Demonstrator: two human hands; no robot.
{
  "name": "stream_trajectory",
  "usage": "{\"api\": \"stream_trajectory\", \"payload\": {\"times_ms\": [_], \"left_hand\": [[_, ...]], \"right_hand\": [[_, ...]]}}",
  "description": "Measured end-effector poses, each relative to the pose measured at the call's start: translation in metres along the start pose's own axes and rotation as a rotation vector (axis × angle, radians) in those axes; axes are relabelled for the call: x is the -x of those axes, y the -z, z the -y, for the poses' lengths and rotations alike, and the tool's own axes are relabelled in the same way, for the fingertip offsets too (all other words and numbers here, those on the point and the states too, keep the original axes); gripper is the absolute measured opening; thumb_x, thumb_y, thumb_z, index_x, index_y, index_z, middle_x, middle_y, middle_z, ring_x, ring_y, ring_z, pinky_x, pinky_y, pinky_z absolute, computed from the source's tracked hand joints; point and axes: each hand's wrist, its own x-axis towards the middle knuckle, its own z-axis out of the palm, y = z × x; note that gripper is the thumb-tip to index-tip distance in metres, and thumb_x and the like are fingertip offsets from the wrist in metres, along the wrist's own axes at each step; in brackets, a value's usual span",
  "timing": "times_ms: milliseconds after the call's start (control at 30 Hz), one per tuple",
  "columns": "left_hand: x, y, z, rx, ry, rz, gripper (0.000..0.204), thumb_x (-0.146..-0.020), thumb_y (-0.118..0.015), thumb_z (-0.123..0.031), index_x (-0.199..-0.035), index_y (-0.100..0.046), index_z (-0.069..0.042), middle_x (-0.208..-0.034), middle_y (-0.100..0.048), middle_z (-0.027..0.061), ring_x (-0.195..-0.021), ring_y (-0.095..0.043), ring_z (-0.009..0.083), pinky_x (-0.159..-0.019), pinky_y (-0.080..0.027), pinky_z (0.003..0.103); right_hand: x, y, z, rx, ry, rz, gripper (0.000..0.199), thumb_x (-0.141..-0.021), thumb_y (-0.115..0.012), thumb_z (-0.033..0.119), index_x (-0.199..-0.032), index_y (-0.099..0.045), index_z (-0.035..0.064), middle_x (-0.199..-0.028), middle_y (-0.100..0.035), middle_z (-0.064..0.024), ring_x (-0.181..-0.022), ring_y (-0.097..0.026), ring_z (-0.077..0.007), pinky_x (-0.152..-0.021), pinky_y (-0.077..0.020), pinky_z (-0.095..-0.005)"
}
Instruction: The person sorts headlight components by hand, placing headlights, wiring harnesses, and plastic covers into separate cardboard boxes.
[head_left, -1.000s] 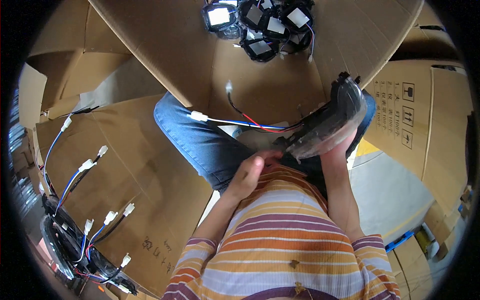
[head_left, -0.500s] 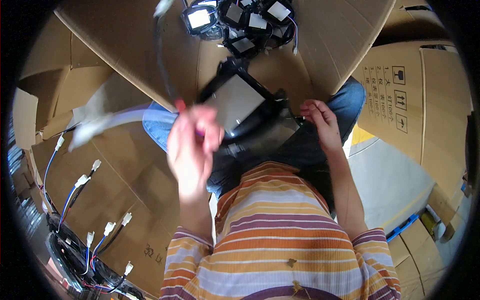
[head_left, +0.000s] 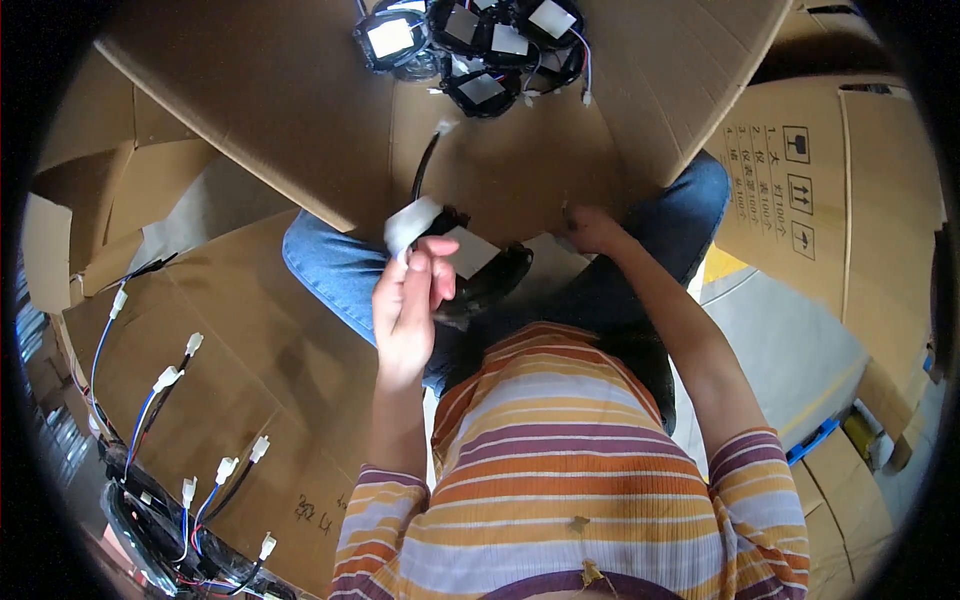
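Observation:
My left hand is closed, thumb against fingers, on a wire lead. The lead's dark part rises past the fingers to a small pale tip, and a blurred white connector sits just above the fingertips. Beside that hand, over my lap, is a black housing with a grey rectangular face, partly hidden by my fingers. My right hand is farther right, at the near edge of the carton. Its fingers are curled, with a small dark bit at the tips that I cannot make out.
A large open carton stands between my knees, with several black housings piled at its far end. Flattened cardboard lies at left, beside black parts with white-plugged wires. A printed carton stands at right.
The black housing has come lower and nearer to my lap. My left hand has shifted slightly right, its wires swinging right. My right hand has moved left and its fingers have turned inward.

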Motion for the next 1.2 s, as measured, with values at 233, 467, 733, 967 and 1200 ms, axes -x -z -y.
{"api": "stream_trajectory", "payload": {"times_ms": [233,467,733,967,1200], "left_hand": [[-0.007,0.015,0.004,-0.207,0.030,0.009,0.031,-0.089,-0.029,-0.020,-0.098,-0.047,0.002,-0.057,-0.039,-0.0009,-0.054,-0.037,0.0061,-0.053,-0.032,0.018],[-0.002,-0.001,0.006,-0.229,0.034,0.282,0.032,-0.088,-0.032,-0.020,-0.109,-0.042,0.002,-0.068,-0.050,0.0028,-0.050,-0.039,0.0065,-0.047,-0.034,0.019],[0.004,-0.010,0.006,-0.518,-0.165,0.347,0.029,-0.081,-0.041,-0.006,-0.108,-0.040,0.003,-0.073,-0.048,0.0116,-0.063,-0.050,0.0205,-0.060,-0.042,0.027],[0.013,-0.012,-0.014,-0.778,-0.170,0.468,0.047,-0.072,-0.050,-0.006,-0.115,-0.033,0.000,-0.083,-0.046,0.0143,-0.069,-0.052,0.0246,-0.061,-0.044,0.032],[0.014,-0.012,-0.015,-0.955,-0.356,0.437,0.054,-0.060,-0.056,-0.001,-0.111,-0.040,0.000,-0.072,-0.049,0.0120,-0.060,-0.053,0.0234,-0.056,-0.046,0.030]], "right_hand": [[0.079,0.042,0.031,-0.676,0.227,-0.143,0.020,-0.079,-0.044,0.011,-0.095,-0.050,0.0004,-0.073,-0.055,-0.0123,-0.069,-0.055,-0.0224,-0.060,-0.0423,-0.0301],[0.154,0.069,0.045,-0.537,0.484,-0.426,0.015,-0.078,-0.042,0.000,-0.091,-0.050,0.0001,-0.074,-0.052,-0.0101,-0.064,-0.052,-0.0148,-0.057,-0.0414,-0.0242],[0.191,0.080,0.069,-0.540,0.588,-0.463,0.012,-0.067,-0.049,0.005,-0.078,-0.054,0.0007,-0.065,-0.053,-0.0104,-0.060,-0.052,-0.0244,-0.053,-0.0415,-0.0287],[0.202,0.098,0.087,-0.413,0.732,-0.490,0.009,-0.066,-0.055,0.002,-0.073,-0.051,0.0003,-0.058,-0.047,-0.0112,-0.051,-0.049,-0.0271,-0.044,-0.0374,-0.0327],[0.191,0.084,0.101,-0.588,0.732,-0.157,0.008,-0.071,-0.052,0.011,-0.068,-0.052,0.0031,-0.056,-0.048,-0.0118,-0.051,-0.050,-0.0266,-0.046,-0.0383,-0.0319]]}}
